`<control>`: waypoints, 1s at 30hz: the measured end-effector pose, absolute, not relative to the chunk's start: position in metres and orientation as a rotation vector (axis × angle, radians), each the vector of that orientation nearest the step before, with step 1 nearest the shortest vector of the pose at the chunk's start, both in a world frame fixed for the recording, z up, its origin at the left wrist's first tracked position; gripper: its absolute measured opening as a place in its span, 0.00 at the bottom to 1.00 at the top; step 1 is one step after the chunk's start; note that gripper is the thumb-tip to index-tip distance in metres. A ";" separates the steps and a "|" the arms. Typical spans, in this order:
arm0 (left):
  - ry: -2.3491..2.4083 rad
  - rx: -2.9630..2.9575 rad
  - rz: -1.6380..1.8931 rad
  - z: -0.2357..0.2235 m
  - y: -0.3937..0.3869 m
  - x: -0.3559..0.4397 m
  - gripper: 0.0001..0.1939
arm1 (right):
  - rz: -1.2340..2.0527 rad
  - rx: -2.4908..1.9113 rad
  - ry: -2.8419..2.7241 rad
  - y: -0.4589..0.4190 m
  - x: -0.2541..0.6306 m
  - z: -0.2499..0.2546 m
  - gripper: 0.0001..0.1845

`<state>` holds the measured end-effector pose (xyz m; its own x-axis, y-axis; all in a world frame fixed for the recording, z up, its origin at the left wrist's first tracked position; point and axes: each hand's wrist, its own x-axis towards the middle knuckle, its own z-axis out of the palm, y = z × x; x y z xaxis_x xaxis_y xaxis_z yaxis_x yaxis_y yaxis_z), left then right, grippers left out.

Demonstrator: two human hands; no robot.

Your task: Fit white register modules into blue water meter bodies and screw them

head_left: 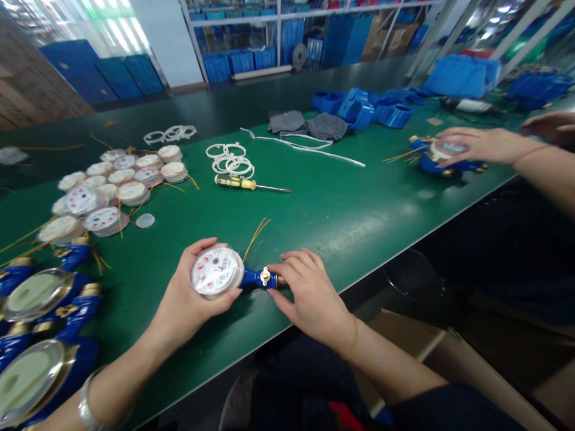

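Note:
Before me on the green table is a water meter with a blue body (251, 277) and a round white dial (217, 271) on top. My left hand (188, 287) wraps round the dial's rim from the left. Fingers of my right hand (308, 290) pinch the brass-ended pipe on the right, beside a small brass fitting (265, 276). Orange and yellow wires (256, 236) rise from behind the dial. The underside of the body is hidden.
Loose dial units (121, 176) cluster at left, behind blue meter bodies (40, 293). A screwdriver (251, 184) lies near white rings (231, 158). Grey cloths (308, 124) and blue plastic parts (359, 109) lie farther back. A co-worker's hand (478, 145) rests on another meter (442, 158).

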<state>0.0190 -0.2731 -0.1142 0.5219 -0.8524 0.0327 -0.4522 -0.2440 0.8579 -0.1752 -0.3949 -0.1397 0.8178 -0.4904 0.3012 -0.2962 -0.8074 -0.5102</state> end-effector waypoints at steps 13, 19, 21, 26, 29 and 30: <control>-1.046 1.854 -0.556 -0.116 -0.273 0.017 0.41 | -0.625 -2.527 0.613 -0.393 -0.174 -0.142 0.14; -1.029 1.871 -0.541 -0.116 -0.274 0.015 0.40 | -0.635 -2.521 0.620 -0.392 -0.174 -0.139 0.14; -1.033 1.880 -0.523 -0.115 -0.274 0.014 0.40 | -0.641 -2.519 0.617 -0.392 -0.174 -0.138 0.13; -1.046 1.891 -0.489 -0.112 -0.274 0.012 0.38 | -0.647 -2.507 0.624 -0.392 -0.173 -0.139 0.13; -1.048 1.903 -0.483 -0.111 -0.274 0.012 0.37 | -0.656 -2.508 0.627 -0.392 -0.173 -0.139 0.13; -1.044 1.905 -0.482 -0.111 -0.274 0.011 0.37 | -0.659 -2.507 0.627 -0.392 -0.174 -0.139 0.13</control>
